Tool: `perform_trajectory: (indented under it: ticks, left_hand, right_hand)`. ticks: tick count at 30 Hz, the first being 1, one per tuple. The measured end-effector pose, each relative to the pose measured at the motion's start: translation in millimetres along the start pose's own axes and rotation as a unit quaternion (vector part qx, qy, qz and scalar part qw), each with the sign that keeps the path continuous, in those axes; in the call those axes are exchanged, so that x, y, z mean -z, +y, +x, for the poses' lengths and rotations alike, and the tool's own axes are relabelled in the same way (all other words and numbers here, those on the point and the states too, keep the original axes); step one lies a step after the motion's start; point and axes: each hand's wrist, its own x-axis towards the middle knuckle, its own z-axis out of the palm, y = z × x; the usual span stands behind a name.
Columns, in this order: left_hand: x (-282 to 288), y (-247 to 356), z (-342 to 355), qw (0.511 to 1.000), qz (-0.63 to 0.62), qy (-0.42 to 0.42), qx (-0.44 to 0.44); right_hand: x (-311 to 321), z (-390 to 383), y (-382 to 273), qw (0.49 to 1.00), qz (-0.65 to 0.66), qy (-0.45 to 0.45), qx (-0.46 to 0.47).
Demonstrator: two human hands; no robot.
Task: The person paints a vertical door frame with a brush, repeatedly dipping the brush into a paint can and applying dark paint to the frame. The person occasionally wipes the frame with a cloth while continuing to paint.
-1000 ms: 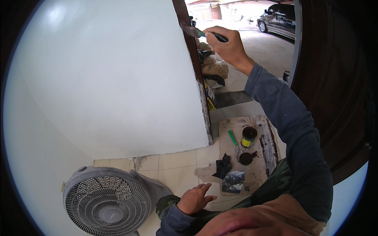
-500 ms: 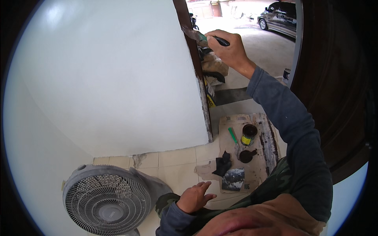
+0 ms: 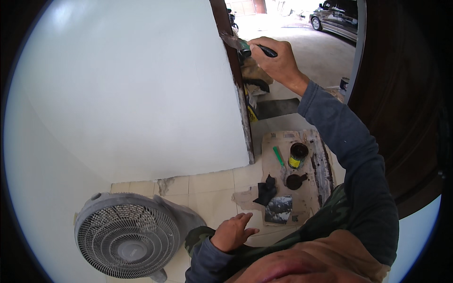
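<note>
Raised at arm's length, my right hand (image 3: 277, 59) is closed round the black and green handle of a putty knife (image 3: 236, 43). Its broad blade lies against the dark brown door frame (image 3: 230, 54), at the edge of the white wall (image 3: 141, 94). Low in front of me, my left hand (image 3: 233, 232) hangs with its fingers apart and nothing in it, over my bent leg. Between the wall and the door, a stained cardboard sheet (image 3: 270, 141) bears an open can (image 3: 297, 155) of dark brown stuff, a green-handled tool (image 3: 278, 154) and a dark round lid (image 3: 294, 181).
A grey fan (image 3: 127, 238) stands at the lower left. Black crumpled sandpaper or cloth (image 3: 266, 188) and a spattered sheet (image 3: 279, 209) lie at the cardboard's near end. A dark door (image 3: 396, 104) is on the right. Beyond the doorway are bags (image 3: 255, 73) and a parked car (image 3: 335, 19).
My view has tilted a little, so the floor things sit slightly higher. The putty knife stays on the door frame with little movement, and my left hand has shifted only slightly.
</note>
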Motion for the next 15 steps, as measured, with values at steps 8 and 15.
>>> perform_trajectory:
  ticks: [8, 15]
  left_hand:
    - [9.1, 9.7, 2.3, 0.998, -0.022, -0.038, 0.034]
    - [10.8, 11.0, 3.3, 0.998, -0.024, -0.046, 0.04]
  right_hand:
    - [-0.4, -14.0, -4.9, 1.0, -0.006, -0.022, -0.017]
    - [-6.4, -28.4, -6.0, 0.999, 0.003, -0.022, -0.024]
